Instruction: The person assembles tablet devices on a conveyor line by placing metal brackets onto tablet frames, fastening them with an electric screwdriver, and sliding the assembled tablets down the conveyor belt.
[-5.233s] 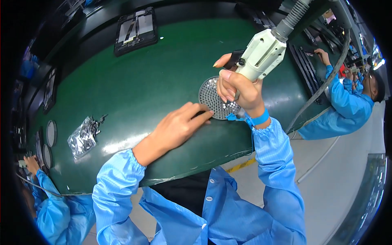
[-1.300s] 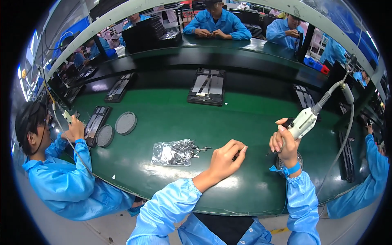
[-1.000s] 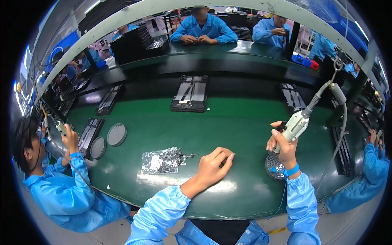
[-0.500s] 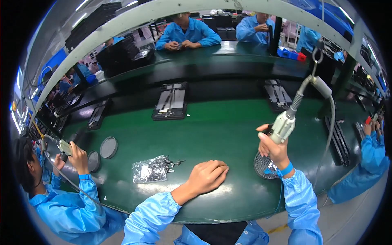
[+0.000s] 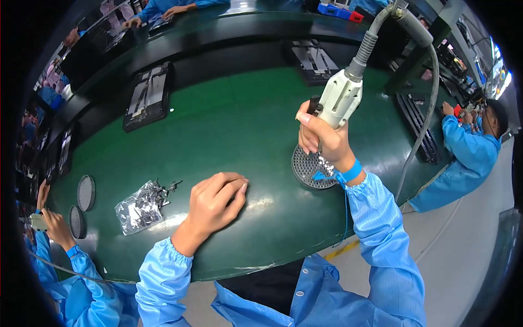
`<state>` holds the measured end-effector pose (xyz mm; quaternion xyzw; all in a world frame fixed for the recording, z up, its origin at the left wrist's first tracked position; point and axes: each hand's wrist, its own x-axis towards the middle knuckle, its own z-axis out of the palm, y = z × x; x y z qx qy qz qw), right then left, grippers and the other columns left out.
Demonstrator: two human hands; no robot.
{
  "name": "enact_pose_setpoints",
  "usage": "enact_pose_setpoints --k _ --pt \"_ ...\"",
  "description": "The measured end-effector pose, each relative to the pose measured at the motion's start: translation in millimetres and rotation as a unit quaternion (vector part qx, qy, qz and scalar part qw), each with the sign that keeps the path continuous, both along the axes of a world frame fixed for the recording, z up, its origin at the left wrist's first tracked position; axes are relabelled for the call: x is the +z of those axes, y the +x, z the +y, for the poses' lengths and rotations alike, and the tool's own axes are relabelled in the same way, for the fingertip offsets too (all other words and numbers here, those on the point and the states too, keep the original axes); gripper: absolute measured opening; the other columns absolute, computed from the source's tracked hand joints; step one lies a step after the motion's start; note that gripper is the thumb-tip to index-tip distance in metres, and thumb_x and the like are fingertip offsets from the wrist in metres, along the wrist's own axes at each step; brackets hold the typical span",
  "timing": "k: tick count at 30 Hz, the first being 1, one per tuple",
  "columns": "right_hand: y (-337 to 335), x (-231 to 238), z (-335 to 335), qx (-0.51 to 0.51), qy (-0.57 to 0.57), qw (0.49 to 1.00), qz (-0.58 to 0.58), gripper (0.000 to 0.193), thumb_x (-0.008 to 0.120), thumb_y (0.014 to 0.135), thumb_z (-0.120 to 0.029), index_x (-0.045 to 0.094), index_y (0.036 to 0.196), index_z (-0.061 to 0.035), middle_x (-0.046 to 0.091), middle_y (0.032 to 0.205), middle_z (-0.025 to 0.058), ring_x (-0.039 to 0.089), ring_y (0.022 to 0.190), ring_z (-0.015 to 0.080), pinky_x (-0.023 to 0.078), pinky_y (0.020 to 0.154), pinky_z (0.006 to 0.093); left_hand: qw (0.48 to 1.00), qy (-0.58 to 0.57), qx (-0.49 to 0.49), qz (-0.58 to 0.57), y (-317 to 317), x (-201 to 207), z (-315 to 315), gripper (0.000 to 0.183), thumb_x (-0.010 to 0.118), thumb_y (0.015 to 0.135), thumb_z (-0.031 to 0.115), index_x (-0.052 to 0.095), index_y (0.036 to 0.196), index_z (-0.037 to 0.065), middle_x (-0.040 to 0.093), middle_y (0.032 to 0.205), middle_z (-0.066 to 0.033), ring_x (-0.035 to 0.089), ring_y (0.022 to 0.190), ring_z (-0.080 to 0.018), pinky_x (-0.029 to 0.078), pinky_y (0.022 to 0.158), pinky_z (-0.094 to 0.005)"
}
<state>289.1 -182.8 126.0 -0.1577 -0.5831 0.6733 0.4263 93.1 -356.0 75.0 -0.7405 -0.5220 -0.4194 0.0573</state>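
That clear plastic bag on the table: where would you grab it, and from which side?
I'd probably pinch the clear plastic bag by its lower-left end, coming from the near left: fewer parts show there, while small dark parts bunch at its far right end and lie beyond it.

Left hand [image 5: 213, 201]: over the near part of our bench [image 5: 245, 125], between the bag [image 5: 136, 212] and the round dish [image 5: 300, 168].
Right hand [image 5: 329, 137]: around our power driver [image 5: 340, 98], above the dish; wrist strap [image 5: 350, 172] about its wrist.
Dish: right of our left hand, small bits [image 5: 326, 165] in it.
Bag: left of our left hand, loose parts [image 5: 173, 185] at its right end.
Two round trays [image 5: 86, 193]: left of the bag, one behind the other.
Far side: we see one panel [image 5: 147, 97] behind the bag, another panel [image 5: 313, 61] behind the dish.
Right end: strips [image 5: 417, 128] beyond our driver's cable [image 5: 433, 92], near a co-worker [image 5: 471, 141].
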Motion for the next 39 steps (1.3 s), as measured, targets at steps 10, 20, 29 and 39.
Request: enact_pose_setpoints --k 10,20,29,39 --pt "-2.5 -4.4 -8.0 0.011 -0.013 1.000 -0.004 0.006 0.061 0.088 -0.003 0.058 0.090 0.0016 0.048 0.052 0.0008 0.043 0.038 0.0079 0.038 0.038 0.0258 1.000 -0.005 -0.003 0.010 0.5 -3.7 -3.0 0.010 0.069 0.077 -0.002 0.065 0.085 0.002 0.068 0.087 -0.0080 0.067 0.067 -0.0210 0.052 0.056 -0.0304" --pt "-3.9 -4.1 -6.2 0.011 -0.016 1.000 0.005 0.005 0.060 0.089 -0.002 0.058 0.089 0.0014 0.048 0.052 0.0010 0.043 0.038 0.0081 0.037 0.037 0.0256 1.000 0.000 0.002 0.006 1.5 -1.0 0.2 0.008 0.070 0.077 0.002 0.067 0.083 0.003 0.067 0.085 -0.0049 0.066 0.067 -0.0191 0.053 0.056 -0.0302" --pt "0.7 -0.7 -11.3 0.000 -0.018 1.000 0.004 0.007 0.062 0.088 -0.002 0.059 0.092 0.0032 0.054 0.060 0.0025 0.046 0.040 0.0076 0.039 0.038 0.0243 1.000 0.008 0.012 0.018 3.3 6.7 0.0 0.008 0.070 0.076 0.002 0.067 0.083 0.005 0.068 0.086 -0.0041 0.065 0.065 -0.0187 0.051 0.056 -0.0307" --pt "13.2 0.6 -1.4 0.001 -0.015 0.999 -0.030 0.012 0.067 0.087 -0.006 0.062 0.096 -0.0017 0.059 0.068 0.0008 0.051 0.045 0.0064 0.040 0.041 0.0228 0.958 -0.211 0.108 -0.160 -6.2 5.2 232.4 0.045 0.062 0.093 0.034 0.059 0.119 -0.002 0.066 0.101 -0.0217 0.067 0.086 -0.0312 0.053 0.077 -0.0388"
